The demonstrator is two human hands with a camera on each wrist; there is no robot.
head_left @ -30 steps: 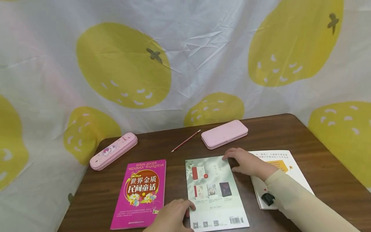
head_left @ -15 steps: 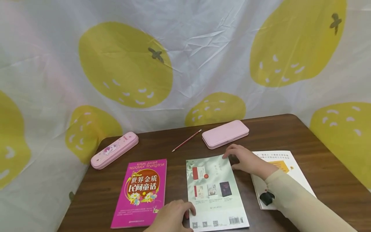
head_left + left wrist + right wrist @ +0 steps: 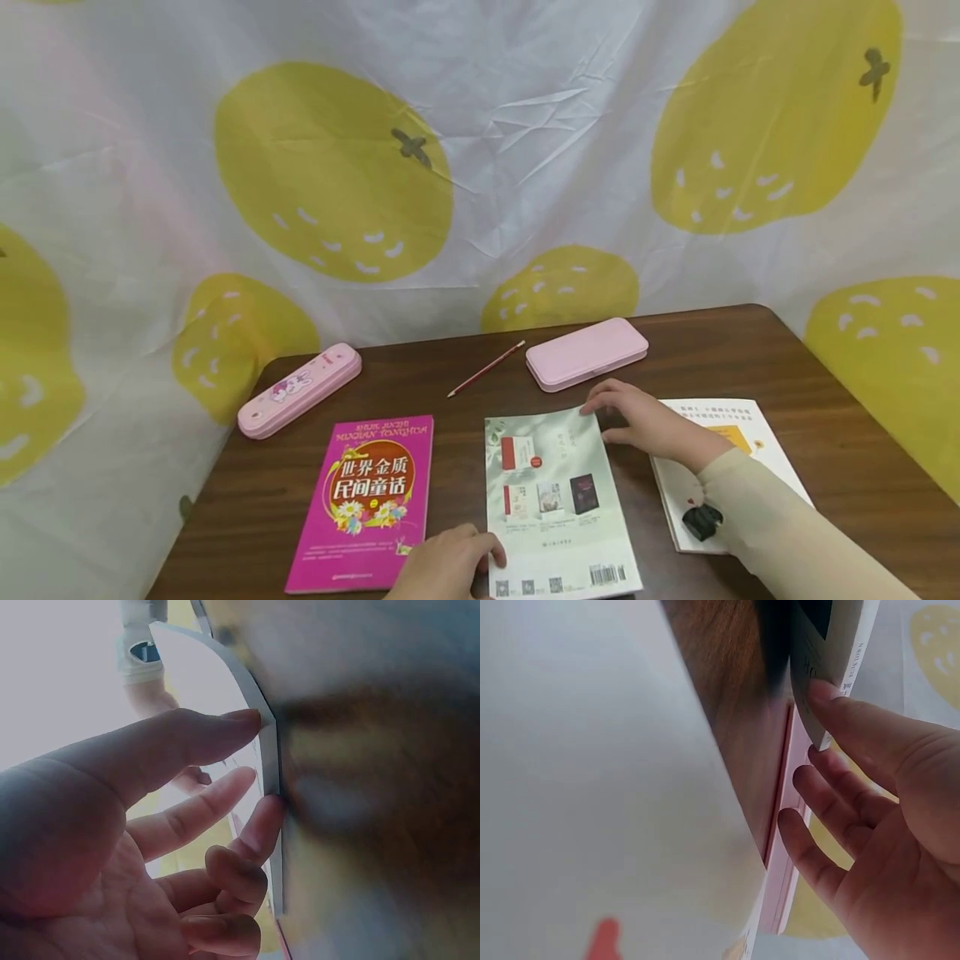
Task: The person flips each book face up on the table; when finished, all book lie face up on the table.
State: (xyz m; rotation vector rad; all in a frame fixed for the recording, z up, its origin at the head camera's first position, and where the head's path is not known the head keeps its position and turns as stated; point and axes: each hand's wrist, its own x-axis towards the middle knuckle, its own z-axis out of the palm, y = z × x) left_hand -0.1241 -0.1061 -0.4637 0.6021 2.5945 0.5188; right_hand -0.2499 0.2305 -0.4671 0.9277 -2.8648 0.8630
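A pale green book (image 3: 555,508) lies between the hands, its printed cover with small book pictures facing up. My right hand (image 3: 651,421) pinches its upper right corner; in the right wrist view the thumb (image 3: 870,735) is on one face and fingertips are at the corner. The left hand (image 3: 444,567) touches the lower left edge with relaxed fingers. In the left wrist view, its thumb (image 3: 187,739) rests against that edge, and the far end of the book bows upward. Beside the left hand is a magenta book (image 3: 367,500). A white book (image 3: 757,475) lies partly under the right forearm.
A pink pencil case with a rabbit picture (image 3: 300,392) stands at the back left of the brown table (image 3: 247,492). Farther right lie a red pencil (image 3: 486,369) and a plain pink case (image 3: 587,354). A curtain with yellow fruit (image 3: 337,167) hangs behind.
The head view has shifted slightly. Both hands stay at the pale green book's edges, and its cover looks a little more bowed.
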